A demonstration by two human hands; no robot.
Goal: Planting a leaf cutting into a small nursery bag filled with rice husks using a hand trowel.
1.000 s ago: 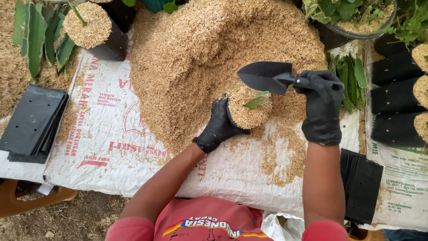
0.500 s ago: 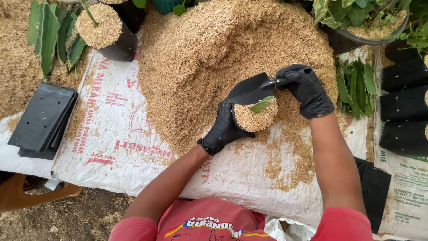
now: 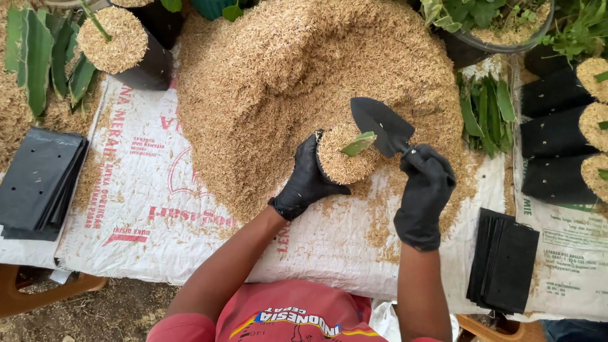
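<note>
Moved since half a second ago: trowel (image 3: 382, 124) swung off the left rim of the bag, blade now flat over the husk pile just right of the bag; right hand dropped lower and nearer, handle pointing back toward the body.
Meaning of the change: blade clear of the cutting, bag mouth open to view, husk level at the brim; filling looks about complete, judged from the heaped surface.
Right hand (image 3: 423, 193): black-gloved, grip clamped on the trowel handle, fingers wrapped fully round it.
Left hand (image 3: 306, 180): black-gloved, grip closed round the left wall of the small black bag (image 3: 324, 170), holding it upright at the foot of the pile.
Bag contents: rice husk to the top, one green cutting (image 3: 356, 144) leaning right of centre, tip near the trowel blade, contact not clear.
Worktop (image 3: 158, 209): covered with white printed sacks, loose husk scattered around the bag.
Near right: stack of flat black bags (image 3: 503, 263) lying on the sacking.
Left edge: second stack of flat black bags (image 3: 38, 180).
Beyond the hands: large husk pile (image 3: 285, 69) filling the middle.
Far left: filled bag with a stem (image 3: 117, 39), green leaves beside it.
Far right: row of filled black bags (image 3: 560, 133) on their sides, loose green leaves (image 3: 487, 111), potted plant above.
</note>
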